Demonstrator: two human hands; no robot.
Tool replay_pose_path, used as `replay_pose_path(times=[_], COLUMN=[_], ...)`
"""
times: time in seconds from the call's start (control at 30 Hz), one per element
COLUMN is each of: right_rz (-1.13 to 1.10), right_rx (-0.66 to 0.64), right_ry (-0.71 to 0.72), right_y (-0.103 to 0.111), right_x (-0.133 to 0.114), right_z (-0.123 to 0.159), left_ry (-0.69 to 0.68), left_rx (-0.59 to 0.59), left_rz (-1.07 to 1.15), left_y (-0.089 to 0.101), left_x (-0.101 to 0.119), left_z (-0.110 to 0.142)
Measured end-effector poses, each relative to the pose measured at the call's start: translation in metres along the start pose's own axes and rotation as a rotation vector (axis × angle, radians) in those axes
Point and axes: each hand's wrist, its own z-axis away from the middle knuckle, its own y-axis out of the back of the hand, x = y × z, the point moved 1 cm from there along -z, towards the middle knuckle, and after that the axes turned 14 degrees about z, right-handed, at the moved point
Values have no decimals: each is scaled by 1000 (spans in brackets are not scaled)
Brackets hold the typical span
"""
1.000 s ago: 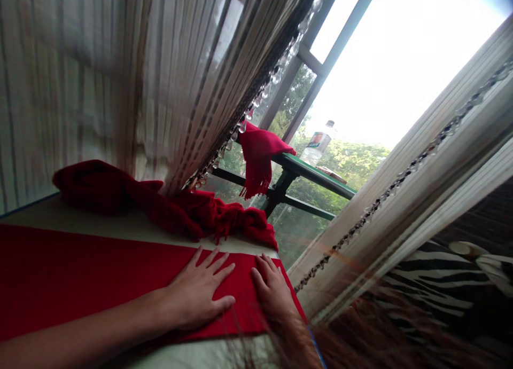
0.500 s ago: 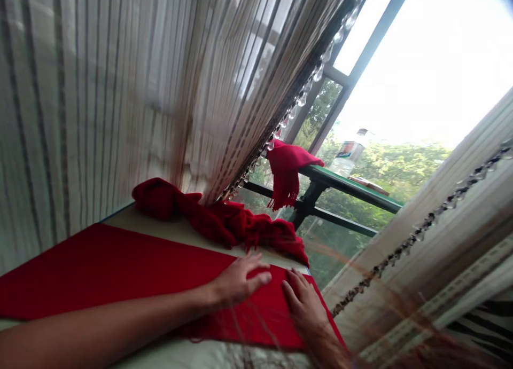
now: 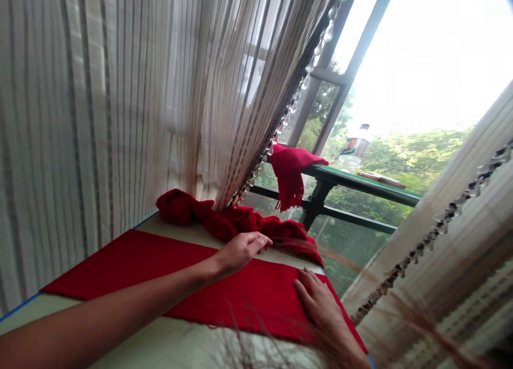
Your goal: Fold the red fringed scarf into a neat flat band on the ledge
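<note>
A long red scarf [image 3: 260, 294] lies flat and smooth across the pale tabletop [image 3: 136, 342]. My right hand [image 3: 318, 299] rests palm down on its right end, fingers stretched out. Raised over the scarf's far edge is my left hand [image 3: 242, 250], its fingers drawn together in a pinch; whether anything is between them I cannot make out. Just behind that hand, a second, bunched red scarf [image 3: 216, 222] lies along the back of the table.
A sheer striped curtain [image 3: 132, 102] with a bead trim hangs behind and left. Past the table's right end, a fringed red scarf [image 3: 290, 177] drapes over a green rail [image 3: 360, 183], where a plastic bottle [image 3: 353, 150] stands. Another curtain [image 3: 449, 235] hangs at right. Blurred hair crosses the lower view.
My left hand has lifted off the flat scarf, and its spread fingers have come together. My right hand stays on the scarf. The view has shifted, showing more of the scarf's left end.
</note>
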Motion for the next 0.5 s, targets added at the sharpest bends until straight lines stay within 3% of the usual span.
replay_pose_path(times=[0.17,0.3,0.5], right_rz=[-196,-353,-529], right_rx=[21,50,141], right_ry=[21,-30,-149], right_y=[0,5,10], right_x=[7,10,18], right_z=[-5,-7,-17], left_ry=[173,216,204], left_rx=[-133,-120,-133], left_rz=[-357,-580,-756], left_y=[-42,-75,-83], left_x=[-21,-41,-51], left_z=[14,23,27])
